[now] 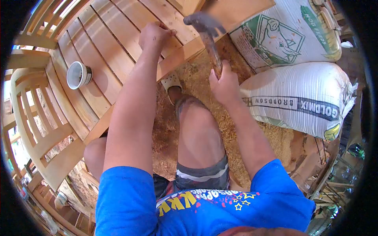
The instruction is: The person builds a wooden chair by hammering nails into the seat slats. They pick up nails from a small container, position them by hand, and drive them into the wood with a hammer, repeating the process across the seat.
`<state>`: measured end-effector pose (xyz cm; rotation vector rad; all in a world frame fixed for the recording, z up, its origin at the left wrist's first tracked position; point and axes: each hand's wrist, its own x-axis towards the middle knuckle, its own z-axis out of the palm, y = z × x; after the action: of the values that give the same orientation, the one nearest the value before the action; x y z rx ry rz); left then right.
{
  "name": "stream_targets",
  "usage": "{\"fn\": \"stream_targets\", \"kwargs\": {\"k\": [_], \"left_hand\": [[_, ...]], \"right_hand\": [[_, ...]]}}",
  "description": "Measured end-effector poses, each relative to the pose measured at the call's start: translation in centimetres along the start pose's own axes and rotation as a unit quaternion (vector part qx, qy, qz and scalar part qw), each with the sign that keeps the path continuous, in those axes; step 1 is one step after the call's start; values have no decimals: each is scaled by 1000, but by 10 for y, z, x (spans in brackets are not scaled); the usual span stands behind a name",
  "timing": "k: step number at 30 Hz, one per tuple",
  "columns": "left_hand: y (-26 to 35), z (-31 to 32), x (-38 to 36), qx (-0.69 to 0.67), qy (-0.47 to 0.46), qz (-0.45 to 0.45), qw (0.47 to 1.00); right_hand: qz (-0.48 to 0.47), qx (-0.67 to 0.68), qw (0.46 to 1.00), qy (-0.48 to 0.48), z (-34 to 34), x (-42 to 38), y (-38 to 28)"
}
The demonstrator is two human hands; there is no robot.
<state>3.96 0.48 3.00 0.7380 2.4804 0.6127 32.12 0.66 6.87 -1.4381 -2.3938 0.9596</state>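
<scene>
My right hand [225, 82] is wrapped round the handle of a claw hammer [211, 48], which is raised above the edge of a slatted wooden seat [112, 49]. The hammer's head is partly smeared by motion. Over the slats, close to the seat's front rail, rests my left hand [154, 36] with its fingers closed. Whatever it may pinch is hidden or too small to make out. A white plastic cup [74, 75] stands on the slats to the left, with something dark inside.
Two filled sacks, one hog feed sack [291, 33] and one white sack [291, 96], stand at the right. A curved wooden armrest [25, 84] with spindles borders the seat's left side. Sawdust [167, 137] covers the ground around my legs.
</scene>
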Motion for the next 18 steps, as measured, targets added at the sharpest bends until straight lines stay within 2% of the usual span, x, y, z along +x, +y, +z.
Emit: {"fn": "stream_targets", "kwargs": {"k": [3,6,9,12,15,18], "left_hand": [[6,-3,-5,6,-2,-22,1000],[-1,2,2,15,0,3,1000],[3,1,-2,14,1,-8,1000],[-1,5,3,28,12,9,999],[2,3,-1,26,7,-6,1000],[4,0,-3,25,-9,-14,1000]], "right_hand": [[44,-128,985,-109,7,14,14],[-31,-92,994,-47,-6,16,8],[-62,43,996,46,-44,3,-36],[-177,152,956,176,-65,2,-58],[-126,175,956,199,-54,2,-45],[-90,-6,986,141,-10,11,9]]}}
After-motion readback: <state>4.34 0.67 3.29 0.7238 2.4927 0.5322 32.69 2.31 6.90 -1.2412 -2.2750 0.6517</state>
